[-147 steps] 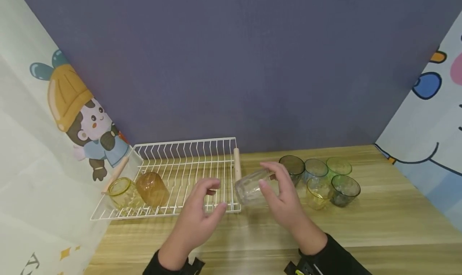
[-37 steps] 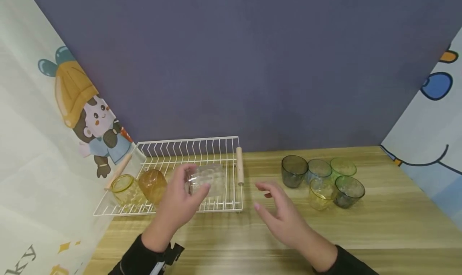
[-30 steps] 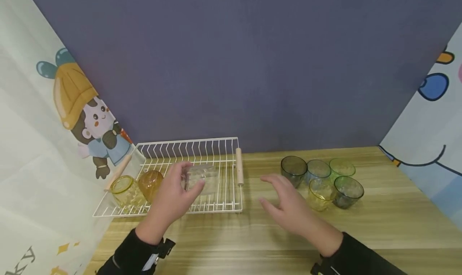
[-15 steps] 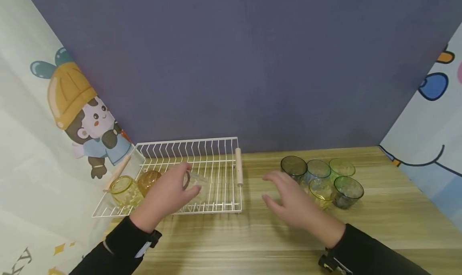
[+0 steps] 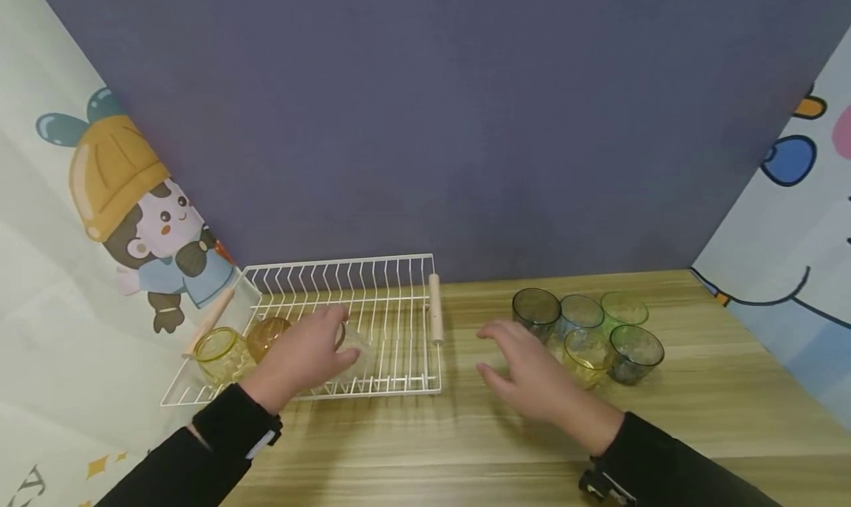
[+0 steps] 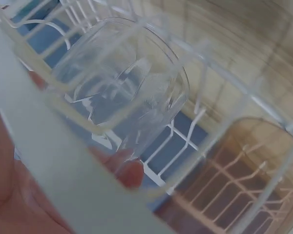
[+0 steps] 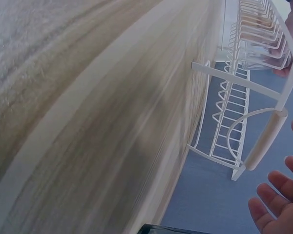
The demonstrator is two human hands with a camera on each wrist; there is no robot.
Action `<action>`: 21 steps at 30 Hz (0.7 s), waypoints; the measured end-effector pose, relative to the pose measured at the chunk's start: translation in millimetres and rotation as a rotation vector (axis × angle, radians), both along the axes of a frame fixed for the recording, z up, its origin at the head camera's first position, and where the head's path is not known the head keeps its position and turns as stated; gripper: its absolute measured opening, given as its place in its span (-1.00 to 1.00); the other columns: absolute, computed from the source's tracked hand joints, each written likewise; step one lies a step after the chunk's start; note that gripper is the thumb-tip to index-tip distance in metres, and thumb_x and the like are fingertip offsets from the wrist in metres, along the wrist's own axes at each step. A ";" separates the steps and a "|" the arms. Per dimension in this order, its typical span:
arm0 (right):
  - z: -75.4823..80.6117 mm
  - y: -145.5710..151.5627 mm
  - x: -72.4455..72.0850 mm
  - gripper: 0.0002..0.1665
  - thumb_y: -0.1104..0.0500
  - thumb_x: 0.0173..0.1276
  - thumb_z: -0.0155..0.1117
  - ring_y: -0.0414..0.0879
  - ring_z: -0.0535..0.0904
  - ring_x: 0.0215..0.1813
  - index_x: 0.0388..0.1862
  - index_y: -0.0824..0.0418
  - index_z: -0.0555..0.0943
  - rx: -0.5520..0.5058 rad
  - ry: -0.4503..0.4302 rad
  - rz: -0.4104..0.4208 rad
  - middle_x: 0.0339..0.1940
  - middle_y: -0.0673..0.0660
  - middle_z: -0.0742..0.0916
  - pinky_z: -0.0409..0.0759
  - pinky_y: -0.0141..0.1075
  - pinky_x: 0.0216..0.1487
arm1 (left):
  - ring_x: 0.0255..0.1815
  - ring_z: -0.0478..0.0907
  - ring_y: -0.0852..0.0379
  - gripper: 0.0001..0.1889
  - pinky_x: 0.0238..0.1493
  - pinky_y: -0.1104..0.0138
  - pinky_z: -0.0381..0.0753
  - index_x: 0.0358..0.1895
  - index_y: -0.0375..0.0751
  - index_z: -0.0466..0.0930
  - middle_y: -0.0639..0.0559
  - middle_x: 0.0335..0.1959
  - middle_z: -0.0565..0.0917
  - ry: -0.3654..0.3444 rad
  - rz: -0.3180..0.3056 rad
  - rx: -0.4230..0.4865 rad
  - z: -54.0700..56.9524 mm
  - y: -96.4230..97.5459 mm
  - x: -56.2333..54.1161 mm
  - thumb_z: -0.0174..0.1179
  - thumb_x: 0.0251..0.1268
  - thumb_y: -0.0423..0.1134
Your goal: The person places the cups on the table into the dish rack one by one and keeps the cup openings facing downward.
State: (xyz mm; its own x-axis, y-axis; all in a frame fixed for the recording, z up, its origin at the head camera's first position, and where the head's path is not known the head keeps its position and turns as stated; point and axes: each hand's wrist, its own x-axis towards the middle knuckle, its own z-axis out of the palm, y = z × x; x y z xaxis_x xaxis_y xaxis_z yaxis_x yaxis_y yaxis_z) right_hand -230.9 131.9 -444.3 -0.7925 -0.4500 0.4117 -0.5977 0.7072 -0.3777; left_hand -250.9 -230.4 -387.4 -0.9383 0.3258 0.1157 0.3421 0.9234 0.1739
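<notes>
Your wood-grain desk [image 5: 399, 448] carries a white wire rack [image 5: 339, 260] on its left side. Your left hand [image 5: 302, 355] is over the rack, its fingers grasping a clear glass [image 5: 359, 355] inside it. Your right hand [image 5: 535, 374] is released, fingers relaxed, near five upright tinted glasses [image 5: 536, 311] grouped on the right. An amber glass [image 5: 266, 335] and a yellow glass [image 5: 222, 359] sit at the rack's left end.
</notes>
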 end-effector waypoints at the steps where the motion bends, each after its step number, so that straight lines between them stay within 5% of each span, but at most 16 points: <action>1: -0.7 -0.3 -0.3 -0.42 -0.01 0.42 0.38 0.07 0.46 0.40 0.31 0.19 0.52 0.000 -0.001 -0.001 0.31 0.14 0.60 0.41 0.08 0.44 | -0.21 0.55 0.03 -0.43 -0.21 0.08 0.63 0.22 -0.30 0.47 -0.08 -0.11 0.60 0.000 -0.001 -0.005 -0.1 -1.0 -1.2 0.34 0.29 0.00; 15: -11.5 -4.7 1.6 -0.46 0.07 0.35 0.43 0.08 0.49 0.36 0.23 0.24 0.55 -0.016 0.038 0.031 0.24 0.14 0.63 0.45 0.06 0.41 | -0.34 0.48 0.07 -0.52 -0.29 0.11 0.57 0.10 -0.32 0.53 0.03 -0.31 0.51 0.060 -0.039 -0.144 -7.6 -17.4 -13.4 0.28 0.30 -0.01; 21: -12.4 -3.7 0.3 -0.47 0.04 0.38 0.41 0.05 0.48 0.36 0.24 0.21 0.54 -0.012 0.041 0.033 0.24 0.14 0.63 0.43 0.03 0.43 | -0.42 0.40 0.10 -0.68 -0.39 0.16 0.48 -0.14 -0.16 0.50 0.08 -0.41 0.43 0.058 -0.052 -0.149 -7.9 -14.9 -14.8 0.28 0.31 0.00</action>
